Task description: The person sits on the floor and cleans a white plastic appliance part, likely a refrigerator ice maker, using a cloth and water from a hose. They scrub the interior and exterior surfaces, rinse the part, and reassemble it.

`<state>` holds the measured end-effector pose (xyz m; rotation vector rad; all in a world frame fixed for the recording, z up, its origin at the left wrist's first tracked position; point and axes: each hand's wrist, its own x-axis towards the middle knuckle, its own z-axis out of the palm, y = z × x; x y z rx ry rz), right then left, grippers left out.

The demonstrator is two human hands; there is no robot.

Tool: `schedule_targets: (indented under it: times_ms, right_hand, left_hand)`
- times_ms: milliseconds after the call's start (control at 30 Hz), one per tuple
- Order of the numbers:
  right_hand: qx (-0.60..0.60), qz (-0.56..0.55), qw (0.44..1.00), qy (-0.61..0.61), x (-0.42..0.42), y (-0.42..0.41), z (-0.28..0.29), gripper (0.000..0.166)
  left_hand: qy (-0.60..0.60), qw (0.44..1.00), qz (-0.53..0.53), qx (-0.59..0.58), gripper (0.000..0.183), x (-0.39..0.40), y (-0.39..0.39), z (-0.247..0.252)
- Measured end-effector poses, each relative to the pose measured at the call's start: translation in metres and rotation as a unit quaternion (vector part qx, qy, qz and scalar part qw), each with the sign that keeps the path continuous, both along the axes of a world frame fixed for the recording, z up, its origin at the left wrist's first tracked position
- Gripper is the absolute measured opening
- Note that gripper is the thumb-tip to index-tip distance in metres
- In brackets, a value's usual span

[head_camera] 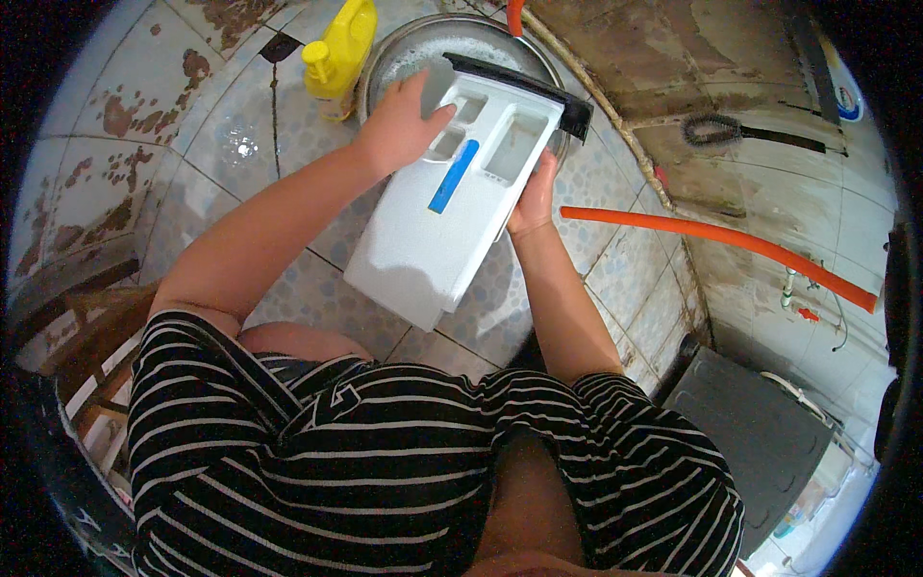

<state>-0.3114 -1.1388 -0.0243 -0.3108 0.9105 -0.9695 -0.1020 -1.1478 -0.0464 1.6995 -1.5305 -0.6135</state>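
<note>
A white plastic drawer (425, 238), which looks like a washing machine's detergent drawer, is held tilted over a round metal basin (371, 79) of sudsy water. It has several open compartments, a blue strip (453, 177) on its face and a black front edge (519, 86) at the far end. At its left side is my left hand (400, 130), thumb over the small compartments and fingers along the far left edge. My right hand (535, 195) grips the right side from below, its fingers partly hidden by the drawer.
A yellow jug (337, 61) stands left of the basin on the tiled floor. At right are an orange hose (714, 232), a black-handled wire brush (750, 135), pipes with a red valve (807, 314) and a dark grey box-like object (750, 433). Wooden furniture (86, 310) is at left.
</note>
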Motion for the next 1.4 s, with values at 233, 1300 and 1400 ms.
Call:
schedule_targets:
  times_ms: [233,1300,1400]
  right_hand:
    - [0.016,0.010,1.000,0.012,-0.006,-0.009,0.000,0.056]
    - [-0.002,0.245,0.944,0.223,0.008,-0.051,0.073,0.052]
    - [-0.007,0.268,0.930,0.253,0.002,-0.055,0.072,0.053]
  left_hand:
    - [0.436,0.791,-0.127,0.411,0.055,0.006,-0.008,-0.006]
    - [0.210,0.956,-0.116,0.169,0.041,-0.033,-0.009,0.061]
    - [0.168,0.967,-0.112,0.153,0.038,-0.035,-0.008,0.059]
